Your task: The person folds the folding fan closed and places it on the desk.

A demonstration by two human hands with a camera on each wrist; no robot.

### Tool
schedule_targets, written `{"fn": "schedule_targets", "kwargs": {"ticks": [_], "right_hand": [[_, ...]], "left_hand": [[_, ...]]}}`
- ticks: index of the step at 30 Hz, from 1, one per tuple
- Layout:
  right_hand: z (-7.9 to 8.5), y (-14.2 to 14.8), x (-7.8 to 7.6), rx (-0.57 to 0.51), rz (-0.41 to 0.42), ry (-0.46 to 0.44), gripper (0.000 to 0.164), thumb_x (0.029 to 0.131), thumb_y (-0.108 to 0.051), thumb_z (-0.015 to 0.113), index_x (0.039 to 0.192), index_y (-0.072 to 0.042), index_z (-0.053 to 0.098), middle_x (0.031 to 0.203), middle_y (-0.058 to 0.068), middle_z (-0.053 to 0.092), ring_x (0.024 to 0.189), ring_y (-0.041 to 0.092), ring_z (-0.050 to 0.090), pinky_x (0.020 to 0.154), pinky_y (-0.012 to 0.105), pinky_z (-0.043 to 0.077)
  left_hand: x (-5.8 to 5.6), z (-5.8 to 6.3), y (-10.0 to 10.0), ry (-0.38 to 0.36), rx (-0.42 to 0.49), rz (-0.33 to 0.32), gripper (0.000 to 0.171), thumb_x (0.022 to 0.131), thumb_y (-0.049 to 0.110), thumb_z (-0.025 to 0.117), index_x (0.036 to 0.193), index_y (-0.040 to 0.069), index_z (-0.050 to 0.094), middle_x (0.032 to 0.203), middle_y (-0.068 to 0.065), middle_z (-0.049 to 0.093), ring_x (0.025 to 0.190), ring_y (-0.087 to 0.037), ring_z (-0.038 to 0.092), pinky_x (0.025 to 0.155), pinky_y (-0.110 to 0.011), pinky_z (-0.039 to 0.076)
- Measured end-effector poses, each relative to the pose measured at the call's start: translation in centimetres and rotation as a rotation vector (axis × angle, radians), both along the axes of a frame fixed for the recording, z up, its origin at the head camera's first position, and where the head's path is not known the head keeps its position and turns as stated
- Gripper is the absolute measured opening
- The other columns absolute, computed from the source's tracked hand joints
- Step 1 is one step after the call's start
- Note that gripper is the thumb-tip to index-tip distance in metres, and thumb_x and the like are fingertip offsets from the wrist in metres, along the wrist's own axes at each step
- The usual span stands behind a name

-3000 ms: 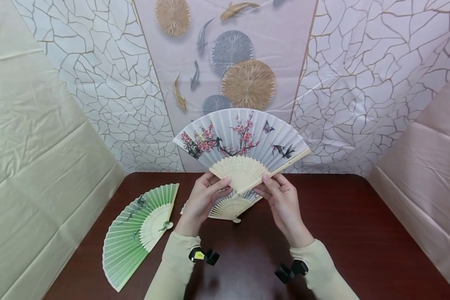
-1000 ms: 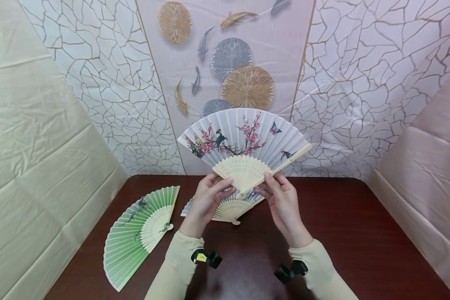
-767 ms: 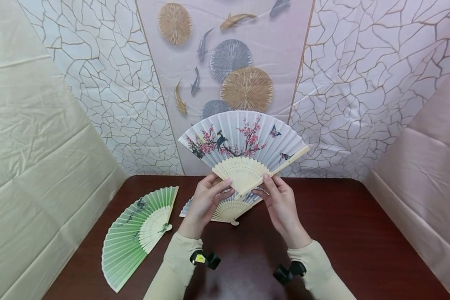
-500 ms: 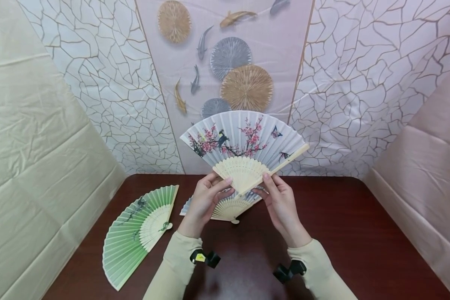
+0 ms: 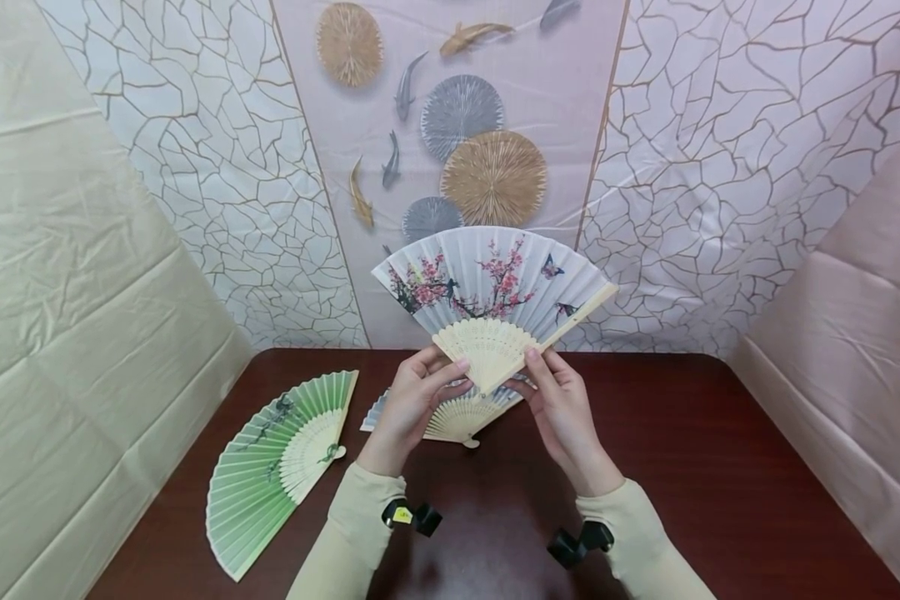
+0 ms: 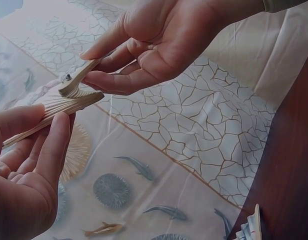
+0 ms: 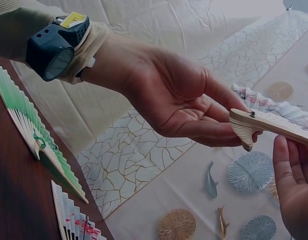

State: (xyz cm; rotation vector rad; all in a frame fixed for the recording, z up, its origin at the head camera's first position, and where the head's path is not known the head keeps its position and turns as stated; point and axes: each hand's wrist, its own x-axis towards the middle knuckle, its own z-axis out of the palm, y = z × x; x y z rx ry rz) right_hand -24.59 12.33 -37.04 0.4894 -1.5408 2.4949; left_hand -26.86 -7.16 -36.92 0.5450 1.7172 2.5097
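A white folding fan (image 5: 461, 283) with pink blossoms, birds and a butterfly is held spread above the table. My left hand (image 5: 407, 408) pinches the left edge of its pale ribs between thumb and fingers. With thumb and fingers my right hand (image 5: 567, 412) grips the guard stick on the right, near the pivot. The left wrist view shows the fan's pivot end (image 6: 69, 87) between both hands. Below, a second white fan (image 5: 461, 418) lies spread on the table, partly hidden by the hands and the held fan. A green fan (image 5: 266, 475) lies spread at the left.
The dark red-brown table (image 5: 705, 467) reaches back to a patterned cloth backdrop (image 5: 690, 208). Pale cloth walls (image 5: 105, 333) flank both sides. Each sleeve carries a black wrist camera (image 5: 570, 546).
The held fan's left edge has shifted inward to the right, so its spread is slightly narrower. Both hands keep nearly the same place and hold. The two fans on the table have not moved.
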Motion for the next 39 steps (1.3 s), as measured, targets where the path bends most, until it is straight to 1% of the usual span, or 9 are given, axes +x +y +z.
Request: {"fn": "schedule_targets", "kwargs": {"ticks": [3, 7, 14, 18, 21, 24, 30, 35, 39], "right_hand": [[-0.03, 0.01, 0.0, -0.002, 0.001, -0.002, 0.033, 0.106, -0.022, 0.054, 0.132, -0.003, 0.06, 0.119, 0.001, 0.068, 0.108, 0.012, 0.064, 0.089, 0.029, 0.057], [-0.16, -0.01, -0.05, -0.008, 0.002, -0.004, 0.029, 0.106, -0.022, 0.055, 0.129, -0.006, 0.062, 0.118, 0.001, 0.068, 0.107, 0.012, 0.064, 0.088, 0.029, 0.057], [-0.33, -0.03, -0.25, -0.013, -0.011, 0.001, 0.027, 0.106, -0.019, 0.055, 0.128, -0.005, 0.064, 0.115, 0.002, 0.069, 0.103, 0.012, 0.065, 0.086, 0.028, 0.058], [-0.38, -0.02, -0.24, -0.007, -0.013, -0.008, 0.029, 0.106, -0.018, 0.054, 0.13, -0.002, 0.062, 0.115, 0.002, 0.069, 0.103, 0.012, 0.065, 0.086, 0.029, 0.058], [-0.44, 0.0, -0.22, -0.005, -0.016, -0.018, 0.029, 0.106, -0.018, 0.054, 0.129, -0.003, 0.062, 0.115, 0.002, 0.07, 0.103, 0.012, 0.066, 0.085, 0.029, 0.058], [-0.45, 0.0, -0.18, -0.01, -0.02, -0.025, 0.024, 0.106, -0.017, 0.055, 0.124, -0.007, 0.065, 0.114, 0.001, 0.07, 0.102, 0.012, 0.066, 0.084, 0.029, 0.059], [-0.39, 0.01, -0.18, -0.037, -0.024, -0.028, 0.017, 0.105, -0.013, 0.056, 0.114, -0.012, 0.07, 0.109, 0.001, 0.07, 0.098, 0.011, 0.066, 0.082, 0.029, 0.059], [-0.43, 0.1, -0.18, -0.035, -0.03, -0.034, 0.016, 0.105, -0.014, 0.056, 0.111, -0.012, 0.071, 0.107, 0.001, 0.07, 0.096, 0.011, 0.066, 0.081, 0.029, 0.059], [-0.58, 0.18, -0.08, -0.025, -0.035, -0.042, 0.015, 0.104, -0.014, 0.057, 0.11, -0.012, 0.071, 0.106, 0.001, 0.069, 0.096, 0.012, 0.066, 0.081, 0.029, 0.059]], "left_hand": [[-0.03, -0.04, 0.01, 0.005, -0.011, -0.01, 0.04, 0.098, 0.001, 0.062, 0.136, -0.007, 0.055, 0.112, -0.011, 0.069, 0.095, -0.017, 0.068, 0.096, -0.049, 0.054], [-0.02, -0.05, -0.03, 0.006, -0.026, -0.018, 0.038, 0.098, 0.002, 0.062, 0.135, -0.007, 0.056, 0.109, -0.009, 0.07, 0.095, -0.016, 0.067, 0.098, -0.053, 0.051], [0.12, 0.14, -0.06, 0.027, -0.064, -0.049, 0.036, 0.098, 0.001, 0.062, 0.133, -0.008, 0.057, 0.107, -0.007, 0.071, 0.096, -0.017, 0.068, 0.093, -0.045, 0.057], [0.16, 0.11, -0.06, 0.032, -0.07, -0.055, 0.037, 0.098, 0.002, 0.062, 0.134, -0.008, 0.056, 0.108, -0.007, 0.071, 0.097, -0.018, 0.069, 0.093, -0.047, 0.056], [0.18, 0.04, -0.09, 0.029, -0.079, -0.056, 0.037, 0.098, 0.002, 0.062, 0.134, -0.008, 0.056, 0.109, -0.006, 0.071, 0.097, -0.017, 0.069, 0.094, -0.047, 0.056], [0.17, -0.04, -0.1, 0.027, -0.088, -0.058, 0.038, 0.098, 0.002, 0.062, 0.134, -0.008, 0.056, 0.109, -0.006, 0.071, 0.097, -0.016, 0.069, 0.093, -0.045, 0.056], [0.15, -0.12, -0.01, 0.031, -0.093, -0.063, 0.038, 0.098, 0.002, 0.061, 0.134, -0.008, 0.056, 0.11, -0.007, 0.071, 0.097, -0.017, 0.069, 0.094, -0.046, 0.055], [0.16, -0.13, 0.05, 0.034, -0.094, -0.064, 0.038, 0.098, 0.001, 0.062, 0.134, -0.008, 0.056, 0.11, -0.008, 0.071, 0.097, -0.017, 0.069, 0.092, -0.043, 0.057], [0.21, -0.34, 0.03, 0.041, -0.107, -0.072, 0.039, 0.098, 0.003, 0.063, 0.135, -0.007, 0.056, 0.114, -0.01, 0.071, 0.097, -0.017, 0.069, 0.09, -0.041, 0.058]]}}
